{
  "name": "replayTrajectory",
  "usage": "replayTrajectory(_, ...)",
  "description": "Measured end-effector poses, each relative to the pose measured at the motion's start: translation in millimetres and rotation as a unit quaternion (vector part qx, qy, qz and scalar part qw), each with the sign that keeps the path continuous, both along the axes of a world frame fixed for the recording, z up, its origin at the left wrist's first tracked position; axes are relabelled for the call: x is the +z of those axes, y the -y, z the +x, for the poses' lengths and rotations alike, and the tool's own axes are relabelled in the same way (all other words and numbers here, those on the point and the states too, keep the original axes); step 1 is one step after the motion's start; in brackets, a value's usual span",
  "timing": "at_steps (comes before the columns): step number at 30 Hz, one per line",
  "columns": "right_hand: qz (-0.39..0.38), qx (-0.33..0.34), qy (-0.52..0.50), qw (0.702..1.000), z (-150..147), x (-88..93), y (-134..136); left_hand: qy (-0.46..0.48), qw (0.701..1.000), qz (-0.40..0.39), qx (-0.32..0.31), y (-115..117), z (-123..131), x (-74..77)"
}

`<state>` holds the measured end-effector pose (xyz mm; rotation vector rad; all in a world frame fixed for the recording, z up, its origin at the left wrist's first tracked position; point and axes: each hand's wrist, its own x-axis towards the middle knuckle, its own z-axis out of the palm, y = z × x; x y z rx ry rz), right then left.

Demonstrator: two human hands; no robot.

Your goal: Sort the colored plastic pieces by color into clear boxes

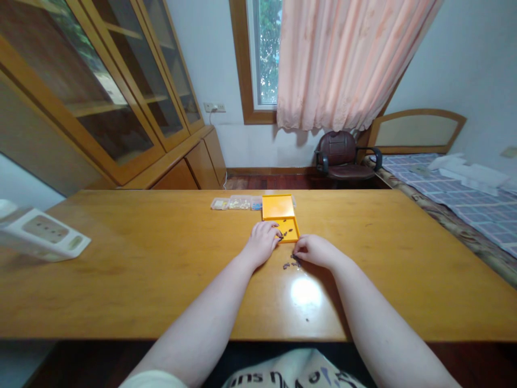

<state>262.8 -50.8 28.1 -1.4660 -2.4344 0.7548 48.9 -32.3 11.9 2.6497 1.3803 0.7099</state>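
An orange box point(296, 230) lies on the table with its flat lid point(278, 207) folded back away from me. Several small dark pieces point(290, 230) are scattered inside it. My left hand point(262, 240) reaches over the box's left edge, fingers curled, fingertips among the dark pieces; what they pinch, if anything, is hidden. Just in front of the box, my right hand point(315, 250) is closed in a pinch at a loose group of dark pieces point(286, 265) on the tabletop. The piece at its fingertips is small and partly covered. A single dark piece point(307, 320) lies closer to me.
Behind the box stand clear plastic compartments point(239, 202) with pale and blue small parts. A white power strip or similar device point(48, 231) sits on the wooden table point(141, 269) at far left. Beyond are a chair point(341, 153), a bed point(464, 183) and a glass-doored cabinet point(169, 145).
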Motion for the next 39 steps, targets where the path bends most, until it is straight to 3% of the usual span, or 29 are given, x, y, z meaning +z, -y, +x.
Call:
replayTrajectory(2,0.005,-0.002,0.005,1.000,-2,-0.6,0,0.006,0.999,0.003,0.050,-2,-1,0.7)
replayTrajectory(4,0.011,0.001,0.009,1.000,-4,-0.4,1,0.002,0.999,-0.004,0.054,-1,-2,2.0)
replayTrajectory(11,0.030,0.000,0.020,0.999,-6,5.2,1,-0.042,0.986,-0.076,-0.142,13,-4,19.4)
replayTrajectory(16,0.032,-0.009,0.010,0.999,-2,6.1,1,-0.069,0.965,-0.140,-0.210,17,-1,24.5)
replayTrajectory(33,0.048,-0.004,0.019,0.999,-9,0.3,3,-0.069,0.967,-0.166,-0.183,15,1,19.2)
replayTrajectory(39,0.097,-0.072,-0.007,0.993,-8,-0.7,-3,-0.067,0.970,-0.165,-0.165,14,1,14.8)
